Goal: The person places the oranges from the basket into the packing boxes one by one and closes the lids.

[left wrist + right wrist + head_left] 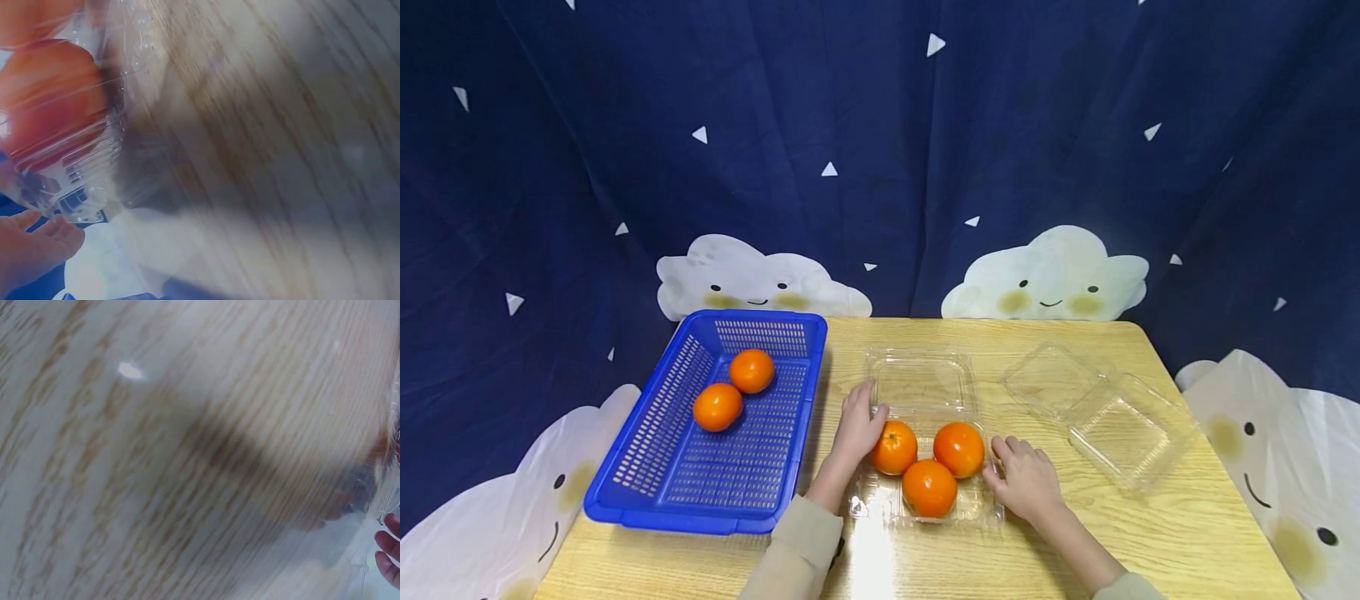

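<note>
An open clear plastic clamshell box [981,505] lies on the table with three oranges in it: a left orange [893,447], a right orange [958,450] and a front orange [929,488]. My left hand [859,425] is at the box's left side, close to the left orange, its fingers extended. In the left wrist view, the fingers [53,240] are beside a corner of the box. On the box's right side, my right hand [1026,479] has loosely bent fingers near the rim; whether they touch it cannot be told.
A blue plastic basket [811,400] with two oranges [752,371] stands on the left. A second open clear clamshell box [1123,433] lies to the right, holding nothing. Behind the wooden table [1150,542] hangs a dark blue curtain [880,100] with cloud prints.
</note>
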{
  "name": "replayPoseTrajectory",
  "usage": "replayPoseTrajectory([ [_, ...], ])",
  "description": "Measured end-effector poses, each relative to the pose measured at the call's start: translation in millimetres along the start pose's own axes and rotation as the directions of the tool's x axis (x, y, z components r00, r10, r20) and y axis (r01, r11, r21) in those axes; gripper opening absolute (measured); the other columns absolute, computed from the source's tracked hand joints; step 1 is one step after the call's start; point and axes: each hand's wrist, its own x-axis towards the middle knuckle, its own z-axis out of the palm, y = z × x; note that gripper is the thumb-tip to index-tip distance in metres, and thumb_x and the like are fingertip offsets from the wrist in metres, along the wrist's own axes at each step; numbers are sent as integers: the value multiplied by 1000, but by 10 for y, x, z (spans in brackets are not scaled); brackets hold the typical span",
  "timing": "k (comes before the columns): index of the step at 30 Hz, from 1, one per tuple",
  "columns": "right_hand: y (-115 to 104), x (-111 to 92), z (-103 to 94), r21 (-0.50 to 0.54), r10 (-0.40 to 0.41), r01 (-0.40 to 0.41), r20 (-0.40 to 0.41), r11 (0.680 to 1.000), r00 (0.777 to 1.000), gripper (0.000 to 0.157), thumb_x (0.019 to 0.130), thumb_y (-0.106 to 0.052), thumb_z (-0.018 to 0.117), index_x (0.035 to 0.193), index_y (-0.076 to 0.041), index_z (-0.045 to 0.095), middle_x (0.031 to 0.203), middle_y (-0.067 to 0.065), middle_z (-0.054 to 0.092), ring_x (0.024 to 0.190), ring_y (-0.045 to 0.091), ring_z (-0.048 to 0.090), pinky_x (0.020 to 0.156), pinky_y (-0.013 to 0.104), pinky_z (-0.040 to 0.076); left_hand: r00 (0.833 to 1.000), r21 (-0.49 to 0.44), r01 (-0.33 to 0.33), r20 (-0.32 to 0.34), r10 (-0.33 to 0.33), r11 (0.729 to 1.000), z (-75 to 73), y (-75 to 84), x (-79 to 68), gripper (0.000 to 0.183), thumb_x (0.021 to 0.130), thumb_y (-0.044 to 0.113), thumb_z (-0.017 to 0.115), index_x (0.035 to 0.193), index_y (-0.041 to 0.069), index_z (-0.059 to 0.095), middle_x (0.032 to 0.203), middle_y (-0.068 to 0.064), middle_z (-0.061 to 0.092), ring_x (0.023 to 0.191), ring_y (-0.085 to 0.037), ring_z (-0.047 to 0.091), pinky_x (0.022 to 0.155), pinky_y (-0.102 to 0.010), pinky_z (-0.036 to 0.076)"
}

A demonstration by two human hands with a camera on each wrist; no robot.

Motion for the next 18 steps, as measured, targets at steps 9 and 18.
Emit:
replayPoseTrajectory([
  [9,-1,-1,4,2,-1,1,3,1000,1000,30,76,-30,60,95,-8,58,81,6,55,74,26,54,59,39,43,998,-116,-19,-66,11,993,82,-144,91,49,87,18,51,128,-7,43,128,-28,41,118,-47,37,101,-53,29],
  [18,-1,-4,-3,3,-3,3,1,1000,1000,28,76,-30,59,94,-8,57,79,6,54,73,25,53,58,38,43,982,-116,184,-7,-186,976,45,-83,200,55,85,12,54,132,-10,35,130,-31,38,122,-43,37,103,-48,30],
])
